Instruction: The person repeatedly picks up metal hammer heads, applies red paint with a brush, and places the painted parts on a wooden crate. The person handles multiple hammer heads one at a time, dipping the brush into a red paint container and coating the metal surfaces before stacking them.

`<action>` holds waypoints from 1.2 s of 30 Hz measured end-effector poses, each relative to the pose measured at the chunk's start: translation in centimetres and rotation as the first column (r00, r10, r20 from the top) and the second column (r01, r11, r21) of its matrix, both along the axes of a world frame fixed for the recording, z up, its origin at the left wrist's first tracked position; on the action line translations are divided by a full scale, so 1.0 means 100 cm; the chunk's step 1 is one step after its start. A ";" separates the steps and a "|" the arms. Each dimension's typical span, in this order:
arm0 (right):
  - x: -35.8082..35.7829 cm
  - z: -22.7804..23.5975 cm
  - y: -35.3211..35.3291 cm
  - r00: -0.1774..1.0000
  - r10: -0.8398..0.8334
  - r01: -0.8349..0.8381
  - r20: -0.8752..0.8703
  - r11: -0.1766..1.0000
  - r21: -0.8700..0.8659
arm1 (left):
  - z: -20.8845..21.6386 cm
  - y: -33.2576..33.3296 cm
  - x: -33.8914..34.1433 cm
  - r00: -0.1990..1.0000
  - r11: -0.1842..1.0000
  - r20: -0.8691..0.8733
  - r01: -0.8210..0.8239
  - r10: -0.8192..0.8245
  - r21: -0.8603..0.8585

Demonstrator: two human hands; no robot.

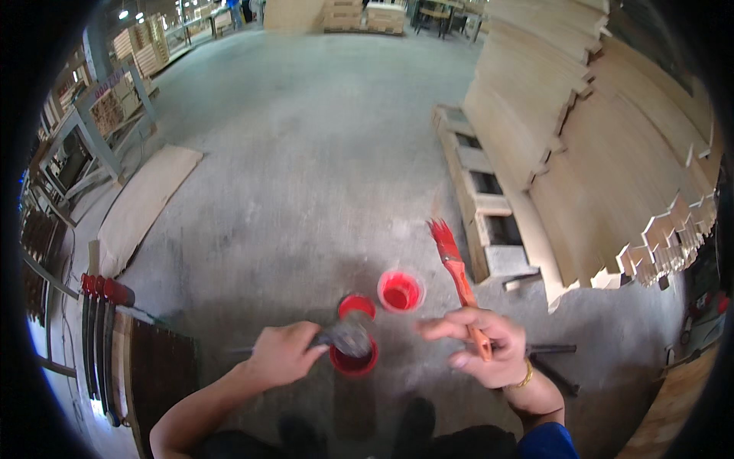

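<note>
My right hand (497, 359) grips a paintbrush (459, 279) by its orange handle, with the red-coated bristles pointing up and away from me. Its index finger sticks out to the left. In my left hand (281, 356) is a dark tool with a rounded grey end (348, 339), too blurred to name. That end is over a red tub (354, 370) and hides part of it. Just beyond lies a round red lid or shallow container (356, 305). A translucent tub with red paint inside (401, 291) stands to the right of these on the floor.
Tall stacks of wooden panels (535, 92) lean over a pallet (495, 205) on the right. At left are a cardboard sheet (149, 203), a grey metal frame (95, 138) and several red-ended clamps or bars (98, 289). Concrete floor (306, 138) stretches ahead toward more stacked wood.
</note>
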State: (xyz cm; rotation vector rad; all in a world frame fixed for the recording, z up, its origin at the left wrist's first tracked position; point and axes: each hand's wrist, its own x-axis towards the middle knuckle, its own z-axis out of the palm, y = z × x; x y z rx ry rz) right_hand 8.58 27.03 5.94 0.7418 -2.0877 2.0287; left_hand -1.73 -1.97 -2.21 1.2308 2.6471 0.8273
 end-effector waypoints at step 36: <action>-0.021 -0.179 0.007 0.700 -0.345 0.599 0.625 0.760 -0.252 | -0.015 -0.049 -0.010 0.911 0.962 0.321 -0.211 0.258 -0.175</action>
